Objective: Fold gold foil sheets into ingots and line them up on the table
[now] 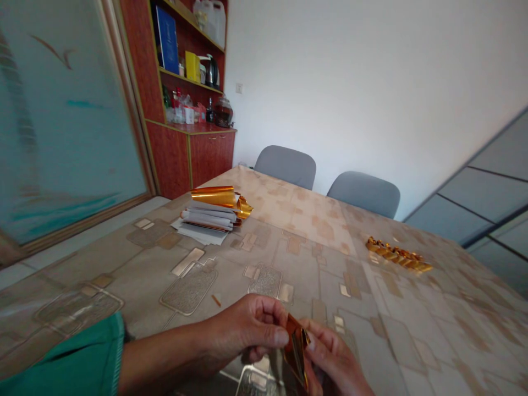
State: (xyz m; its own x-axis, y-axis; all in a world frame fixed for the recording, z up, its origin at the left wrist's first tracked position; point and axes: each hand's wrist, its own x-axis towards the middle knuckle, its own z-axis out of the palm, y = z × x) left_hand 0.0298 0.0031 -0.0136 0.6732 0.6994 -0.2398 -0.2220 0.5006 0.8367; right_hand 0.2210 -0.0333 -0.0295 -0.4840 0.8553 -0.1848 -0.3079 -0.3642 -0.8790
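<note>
Low in the head view, my left hand (247,330) and my right hand (336,360) pinch a folded piece of gold-and-orange foil paper (296,349) between their fingers. Its lower part is partly hidden by my right fingers. Farther up the table, a stack of grey-backed paper sheets (206,220) lies under curled gold foil sheets (214,196). A row of small folded gold foil pieces (398,254) lies at the right, well away from both hands. A small orange scrap (216,300) lies just beyond my left hand.
The table has a beige patterned cover (289,220). Two grey chairs (285,166) stand at its far side. A red wooden cabinet (210,157) with cluttered shelves stands behind it, and a frosted glass panel (61,121) fills the left.
</note>
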